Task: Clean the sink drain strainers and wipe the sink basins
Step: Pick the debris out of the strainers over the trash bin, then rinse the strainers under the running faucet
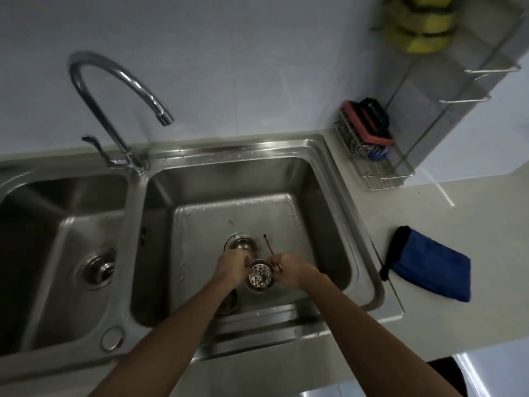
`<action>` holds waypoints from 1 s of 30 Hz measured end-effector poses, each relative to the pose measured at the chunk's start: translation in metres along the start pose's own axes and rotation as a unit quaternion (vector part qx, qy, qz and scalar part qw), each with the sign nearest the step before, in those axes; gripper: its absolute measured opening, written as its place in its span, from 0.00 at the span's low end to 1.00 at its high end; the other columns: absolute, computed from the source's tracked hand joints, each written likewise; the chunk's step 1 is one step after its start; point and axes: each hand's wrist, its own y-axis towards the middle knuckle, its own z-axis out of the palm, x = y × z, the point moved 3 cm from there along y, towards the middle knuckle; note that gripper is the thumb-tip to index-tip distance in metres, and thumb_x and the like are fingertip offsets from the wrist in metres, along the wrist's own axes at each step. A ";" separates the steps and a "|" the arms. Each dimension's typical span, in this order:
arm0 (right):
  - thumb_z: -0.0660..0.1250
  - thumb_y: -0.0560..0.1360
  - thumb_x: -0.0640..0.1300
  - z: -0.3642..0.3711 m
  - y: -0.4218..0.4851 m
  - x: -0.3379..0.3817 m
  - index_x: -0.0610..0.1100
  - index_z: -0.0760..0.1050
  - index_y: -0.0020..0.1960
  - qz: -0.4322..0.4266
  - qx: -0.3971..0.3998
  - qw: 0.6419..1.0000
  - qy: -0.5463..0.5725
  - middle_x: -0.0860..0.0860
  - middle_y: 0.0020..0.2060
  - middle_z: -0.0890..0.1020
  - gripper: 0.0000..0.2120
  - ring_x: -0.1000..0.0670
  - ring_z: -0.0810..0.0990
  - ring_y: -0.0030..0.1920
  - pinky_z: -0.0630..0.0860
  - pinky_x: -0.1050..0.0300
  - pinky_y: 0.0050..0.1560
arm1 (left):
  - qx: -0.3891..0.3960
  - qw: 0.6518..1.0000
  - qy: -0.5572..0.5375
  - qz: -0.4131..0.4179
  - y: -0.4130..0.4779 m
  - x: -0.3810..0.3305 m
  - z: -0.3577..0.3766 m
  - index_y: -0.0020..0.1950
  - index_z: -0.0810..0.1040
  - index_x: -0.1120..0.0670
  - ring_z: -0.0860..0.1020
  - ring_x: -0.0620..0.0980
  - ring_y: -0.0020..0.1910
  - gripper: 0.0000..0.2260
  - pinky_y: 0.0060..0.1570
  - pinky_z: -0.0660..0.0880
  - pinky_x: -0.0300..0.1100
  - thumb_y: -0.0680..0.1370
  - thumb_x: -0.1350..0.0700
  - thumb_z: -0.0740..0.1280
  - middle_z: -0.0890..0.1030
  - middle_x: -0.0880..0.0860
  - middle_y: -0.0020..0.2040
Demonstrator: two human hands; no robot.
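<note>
A round metal drain strainer (259,277) with debris inside is held above the right basin (320,224). My left hand (231,266) grips its left rim. My right hand (289,269) holds a thin red stick (269,246) with a dark tip, and touches the strainer's right edge. Behind the hands sits the open drain hole (240,244) of the right basin. The left basin (43,224) has its own strainer (100,270) seated in the drain. A second round drain piece (229,303) lies partly hidden under my left forearm.
The curved faucet (114,90) arches over the divider between basins. A blue cloth (429,267) lies on the counter at right. A wire caddy (369,150) with brushes and scourers stands at the back right; yellow sponges (420,24) hang above it.
</note>
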 end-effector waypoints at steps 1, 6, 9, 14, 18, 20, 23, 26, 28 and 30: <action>0.64 0.76 0.49 0.008 0.004 -0.002 0.48 0.75 0.64 0.008 0.022 1.000 -0.016 0.44 0.57 0.81 0.17 0.44 0.79 0.56 0.75 0.52 0.57 | 0.013 1.000 0.016 0.001 0.004 0.004 0.006 0.50 0.82 0.53 0.80 0.53 0.50 0.06 0.46 0.71 0.40 0.74 0.58 0.69 0.83 0.54 0.49; 0.56 0.81 0.49 0.025 0.009 -0.003 0.52 0.63 0.74 -0.002 0.116 0.989 -0.088 0.42 0.66 0.74 0.22 0.41 0.73 0.64 0.69 0.51 0.62 | 0.061 0.997 0.054 -0.004 0.013 0.017 0.029 0.53 0.81 0.54 0.79 0.56 0.52 0.08 0.49 0.74 0.42 0.75 0.59 0.67 0.81 0.57 0.53; 0.55 0.81 0.47 0.030 0.008 0.000 0.53 0.56 0.76 -0.012 0.152 0.982 -0.112 0.41 0.68 0.71 0.25 0.40 0.72 0.66 0.69 0.48 0.66 | 0.083 0.995 0.063 0.000 0.013 0.023 0.040 0.52 0.81 0.54 0.79 0.57 0.51 0.08 0.45 0.72 0.41 0.75 0.61 0.66 0.81 0.59 0.52; 0.58 0.80 0.51 0.037 0.013 0.009 0.46 0.57 0.75 -0.014 0.146 0.983 -0.107 0.41 0.69 0.71 0.26 0.40 0.71 0.66 0.69 0.47 0.66 | 0.079 0.995 0.062 -0.004 0.016 0.035 0.049 0.53 0.81 0.55 0.80 0.56 0.51 0.09 0.46 0.72 0.41 0.75 0.62 0.66 0.82 0.58 0.51; 0.59 0.80 0.52 0.048 0.018 0.006 0.46 0.58 0.75 -0.003 0.155 0.982 -0.105 0.41 0.68 0.72 0.26 0.40 0.73 0.65 0.69 0.48 0.64 | 0.080 0.994 0.076 -0.009 0.019 0.039 0.060 0.54 0.81 0.56 0.80 0.55 0.51 0.09 0.50 0.75 0.42 0.75 0.63 0.67 0.82 0.58 0.52; 0.59 0.80 0.51 0.052 0.021 0.003 0.47 0.59 0.75 0.003 0.159 0.982 -0.102 0.41 0.67 0.73 0.25 0.40 0.73 0.65 0.70 0.48 0.63 | 0.088 0.993 0.083 -0.009 0.021 0.038 0.063 0.55 0.82 0.57 0.80 0.54 0.52 0.10 0.51 0.75 0.42 0.76 0.63 0.66 0.82 0.57 0.53; 0.59 0.79 0.51 0.054 0.024 0.000 0.47 0.61 0.73 0.010 0.159 0.981 -0.108 0.41 0.65 0.74 0.24 0.41 0.74 0.63 0.71 0.47 0.62 | 0.091 0.990 0.104 -0.002 0.022 0.034 0.063 0.55 0.82 0.56 0.80 0.54 0.50 0.11 0.50 0.75 0.42 0.76 0.63 0.64 0.82 0.58 0.51; 0.57 0.80 0.51 0.054 0.024 0.001 0.46 0.63 0.72 0.016 0.153 0.981 -0.115 0.42 0.65 0.75 0.22 0.42 0.74 0.63 0.71 0.47 0.62 | 0.092 0.982 0.163 0.012 0.021 0.032 0.065 0.53 0.82 0.55 0.80 0.54 0.51 0.11 0.52 0.73 0.44 0.77 0.63 0.62 0.82 0.55 0.51; 0.56 0.80 0.51 0.048 0.019 0.000 0.45 0.63 0.72 0.024 0.131 0.983 -0.125 0.41 0.65 0.74 0.22 0.41 0.74 0.63 0.70 0.47 0.62 | 0.099 0.975 0.198 0.019 0.021 0.031 0.065 0.51 0.81 0.55 0.78 0.53 0.53 0.10 0.57 0.70 0.47 0.77 0.63 0.61 0.82 0.54 0.52; 0.56 0.80 0.49 0.040 0.013 -0.002 0.45 0.61 0.73 0.035 0.093 0.986 -0.137 0.41 0.65 0.73 0.22 0.41 0.73 0.64 0.71 0.46 0.61 | 0.109 0.967 0.229 0.035 0.018 0.031 0.064 0.52 0.79 0.57 0.78 0.54 0.54 0.09 0.56 0.71 0.47 0.78 0.63 0.60 0.80 0.55 0.53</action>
